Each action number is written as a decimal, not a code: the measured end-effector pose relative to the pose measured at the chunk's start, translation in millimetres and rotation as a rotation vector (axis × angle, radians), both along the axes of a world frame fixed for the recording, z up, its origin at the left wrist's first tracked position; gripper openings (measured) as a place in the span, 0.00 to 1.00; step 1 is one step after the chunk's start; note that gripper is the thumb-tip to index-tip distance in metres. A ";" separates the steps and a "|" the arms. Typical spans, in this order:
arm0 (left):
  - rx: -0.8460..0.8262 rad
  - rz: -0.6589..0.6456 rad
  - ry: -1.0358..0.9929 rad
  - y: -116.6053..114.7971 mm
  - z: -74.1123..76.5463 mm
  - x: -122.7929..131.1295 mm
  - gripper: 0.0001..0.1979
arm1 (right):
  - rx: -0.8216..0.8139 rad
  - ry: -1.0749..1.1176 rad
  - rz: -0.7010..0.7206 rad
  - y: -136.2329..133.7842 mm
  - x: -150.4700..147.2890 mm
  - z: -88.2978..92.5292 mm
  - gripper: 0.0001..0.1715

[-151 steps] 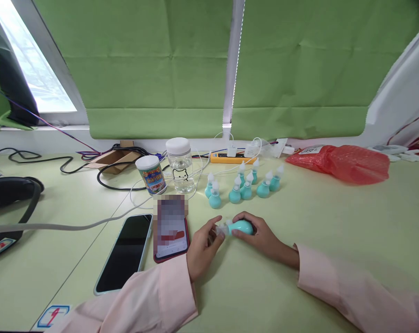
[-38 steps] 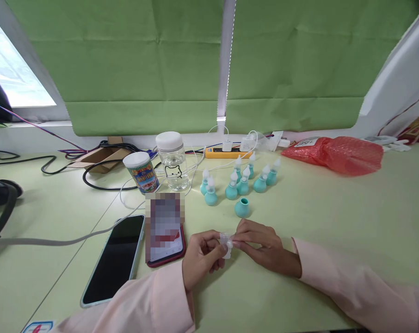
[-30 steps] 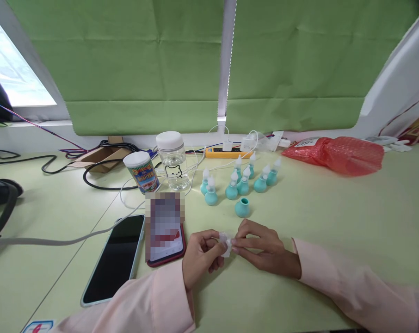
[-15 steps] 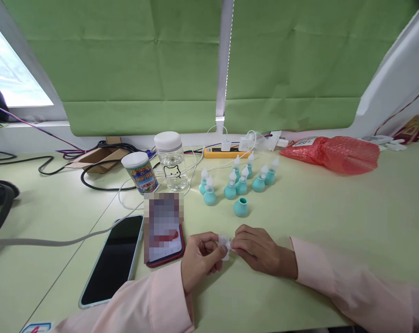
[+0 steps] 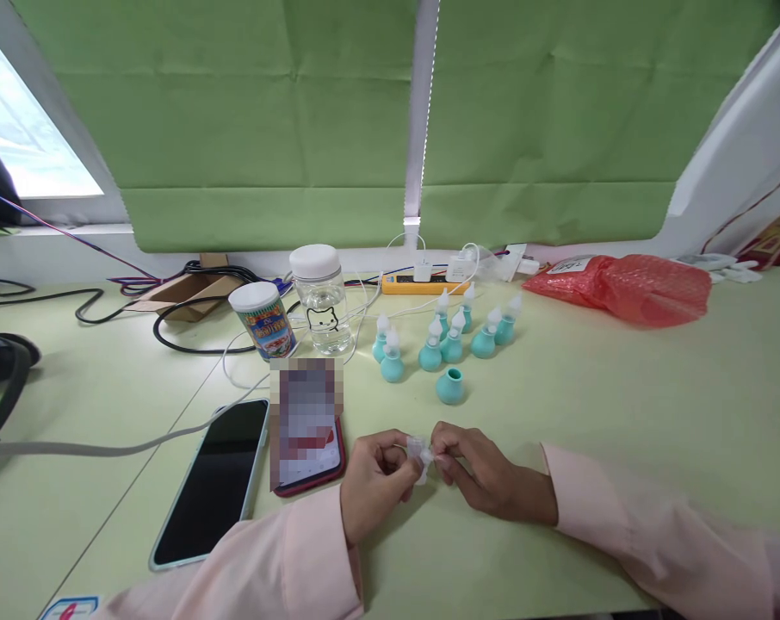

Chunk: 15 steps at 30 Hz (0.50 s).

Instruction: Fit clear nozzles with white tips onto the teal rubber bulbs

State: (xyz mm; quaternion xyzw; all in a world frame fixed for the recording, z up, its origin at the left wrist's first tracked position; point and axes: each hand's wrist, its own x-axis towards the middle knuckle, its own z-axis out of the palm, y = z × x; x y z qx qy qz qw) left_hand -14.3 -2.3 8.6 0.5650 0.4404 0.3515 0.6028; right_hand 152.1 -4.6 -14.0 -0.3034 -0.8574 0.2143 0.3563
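My left hand (image 5: 382, 482) is closed around a small clear plastic piece (image 5: 418, 448), pinching it between thumb and fingers above the table. From the right, my right hand (image 5: 486, 474) pinches the near tip of the same piece; the fingers hide its exact shape. Just beyond the hands, an open teal squeeze bulb (image 5: 450, 387) stands upright without a nozzle. Behind it are several teal bulbs (image 5: 392, 365) fitted with clear pointed nozzles (image 5: 458, 320).
Left of my hands lie a red-cased phone (image 5: 338, 461) and a dark-screened phone (image 5: 213, 491). Farther back stand a printed tub (image 5: 270, 323), a clear jar (image 5: 325, 314), an orange power strip (image 5: 396, 285) and a red bubble-wrap bag (image 5: 654, 293). A grey cable (image 5: 106, 450) crosses the left side.
My right-hand fingers have shifted and curled slightly at the clear piece. The left hand keeps its grip, and the whole view has moved very slightly.
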 end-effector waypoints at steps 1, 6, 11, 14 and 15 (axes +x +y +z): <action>-0.005 -0.003 0.001 0.3 0.2 -0.1 0.06 | -0.037 0.000 0.014 -0.7 0.3 1.0 0.06; -0.052 0.023 -0.014 -0.1 2.4 -1.5 0.08 | -0.039 0.072 -0.001 -1.4 0.0 8.3 0.02; -0.080 0.041 -0.025 -1.0 3.2 -1.1 0.10 | 0.141 0.138 -0.027 2.0 -3.5 11.6 0.03; -0.098 0.041 -0.030 -0.6 2.1 -0.7 0.10 | 0.258 0.188 -0.058 3.9 -4.9 11.5 0.04; -0.099 0.040 -0.033 -0.4 1.5 -0.6 0.10 | 0.293 0.200 -0.057 4.5 -4.9 11.4 0.05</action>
